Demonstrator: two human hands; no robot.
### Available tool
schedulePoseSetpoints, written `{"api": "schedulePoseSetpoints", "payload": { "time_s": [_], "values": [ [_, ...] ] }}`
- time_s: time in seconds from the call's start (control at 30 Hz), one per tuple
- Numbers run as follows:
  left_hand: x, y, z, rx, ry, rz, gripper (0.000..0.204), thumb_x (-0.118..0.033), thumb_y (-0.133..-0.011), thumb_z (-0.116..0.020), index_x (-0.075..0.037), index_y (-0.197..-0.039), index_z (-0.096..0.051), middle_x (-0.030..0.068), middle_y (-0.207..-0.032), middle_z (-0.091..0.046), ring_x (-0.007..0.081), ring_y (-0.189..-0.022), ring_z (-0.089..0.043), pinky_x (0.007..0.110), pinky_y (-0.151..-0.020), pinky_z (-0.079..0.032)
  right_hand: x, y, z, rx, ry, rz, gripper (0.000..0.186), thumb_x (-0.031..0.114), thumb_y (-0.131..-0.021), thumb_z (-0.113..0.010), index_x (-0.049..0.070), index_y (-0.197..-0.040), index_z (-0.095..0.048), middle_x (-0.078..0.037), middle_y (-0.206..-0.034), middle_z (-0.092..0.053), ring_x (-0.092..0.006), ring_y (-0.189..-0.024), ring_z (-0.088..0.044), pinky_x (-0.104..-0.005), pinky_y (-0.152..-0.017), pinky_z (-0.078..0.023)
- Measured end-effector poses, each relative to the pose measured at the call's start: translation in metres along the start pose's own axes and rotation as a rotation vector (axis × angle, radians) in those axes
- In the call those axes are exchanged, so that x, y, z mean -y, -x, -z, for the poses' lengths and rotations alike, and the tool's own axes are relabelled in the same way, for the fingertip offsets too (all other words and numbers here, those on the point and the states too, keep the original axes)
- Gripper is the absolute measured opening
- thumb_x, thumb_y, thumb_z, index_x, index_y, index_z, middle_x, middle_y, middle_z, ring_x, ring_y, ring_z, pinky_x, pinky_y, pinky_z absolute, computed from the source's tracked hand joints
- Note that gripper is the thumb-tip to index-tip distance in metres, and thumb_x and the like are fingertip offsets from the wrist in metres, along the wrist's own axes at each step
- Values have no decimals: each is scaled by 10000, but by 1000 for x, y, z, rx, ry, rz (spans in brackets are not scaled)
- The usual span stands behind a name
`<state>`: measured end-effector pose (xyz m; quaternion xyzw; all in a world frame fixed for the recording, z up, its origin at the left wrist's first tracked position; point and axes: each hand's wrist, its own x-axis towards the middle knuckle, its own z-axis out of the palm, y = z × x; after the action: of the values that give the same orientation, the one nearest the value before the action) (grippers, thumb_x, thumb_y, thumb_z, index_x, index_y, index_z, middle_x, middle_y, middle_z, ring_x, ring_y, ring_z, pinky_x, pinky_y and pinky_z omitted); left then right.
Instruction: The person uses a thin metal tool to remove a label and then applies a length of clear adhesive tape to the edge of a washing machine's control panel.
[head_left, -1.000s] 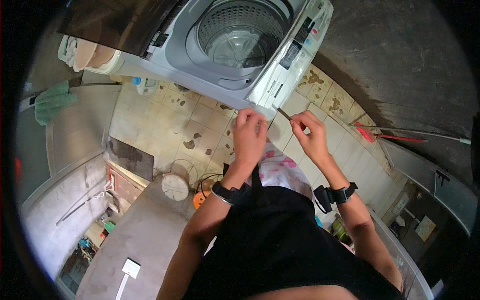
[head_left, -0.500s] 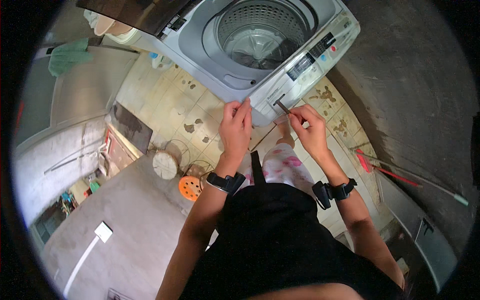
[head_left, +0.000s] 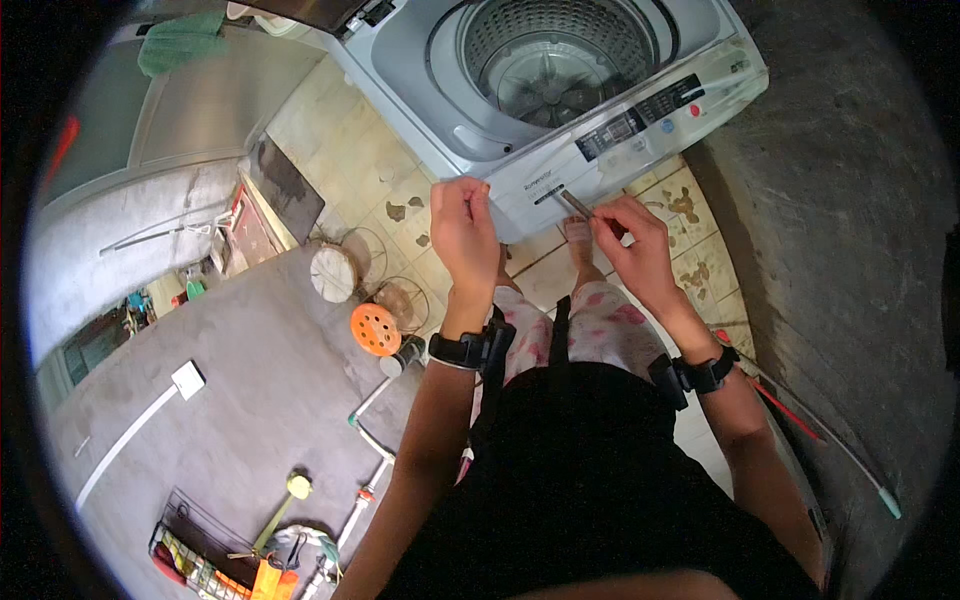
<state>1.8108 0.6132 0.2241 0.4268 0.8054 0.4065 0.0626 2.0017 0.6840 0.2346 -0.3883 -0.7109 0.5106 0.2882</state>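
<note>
My right hand (head_left: 637, 245) pinches a short, narrow grey-brown strip (head_left: 577, 204) between thumb and fingers. The strip points up and left toward the front panel of the top-loading washing machine (head_left: 535, 186); whether its tip touches the panel I cannot tell. My left hand (head_left: 466, 235) is raised by the machine's near left corner, its fingers curled together. What those fingers hold, if anything, is hidden. With its lid up, the machine shows a metal drum (head_left: 555, 65) that has no laundry in it. Each wrist wears a black strap with a small device.
Tiles with brown stains (head_left: 400, 211) cover the floor around my feet. An orange stool (head_left: 375, 329) and a round pale-topped stool (head_left: 333, 273) stand to the left. A long pole (head_left: 850, 465) leans along the dark wall at right. A wire basket (head_left: 195, 570) hangs at lower left.
The view has shifted, so the machine sits farther right and the lower-left basket has come into sight. My left fingers, pointing up before, are now more curled. My right hand still pinches the strip.
</note>
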Motion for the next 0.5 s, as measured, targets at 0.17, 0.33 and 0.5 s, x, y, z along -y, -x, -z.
{"api": "schedulePoseSetpoints", "payload": {
  "time_s": [0.17, 0.33, 0.5],
  "values": [
    [-8, -1, -6, -1, -214, 0, 43, -43, -839, -540, -27, -851, -502, 104, -874, -515, 317, -695, -533, 368, -590, -446, 4, -1, 7, 41, -1, 11, 97, 2, -801, -581, -34, -892, -584, -105, -773, -553, -183, -649, -567, -256, -559, -459],
    [-2, 7, -13, -26, -243, 16, 72, -12, -829, -535, -11, -893, -502, 113, -836, -500, 289, -726, -514, 354, -634, -436, 1, -2, 11, 57, 9, 24, 97, 3, -800, -580, -33, -889, -583, -104, -779, -555, -191, -651, -568, -259, -558, -457],
    [-3, 10, -14, -147, -35, -4, 50, 0, -829, -560, -16, -860, -524, 83, -790, -511, 196, -657, -497, 289, -589, -420, -3, -6, 11, 101, 13, 23, 100, 7, -800, -580, -37, -889, -581, -109, -765, -544, -193, -640, -562, -263, -553, -450]
  ]
}}
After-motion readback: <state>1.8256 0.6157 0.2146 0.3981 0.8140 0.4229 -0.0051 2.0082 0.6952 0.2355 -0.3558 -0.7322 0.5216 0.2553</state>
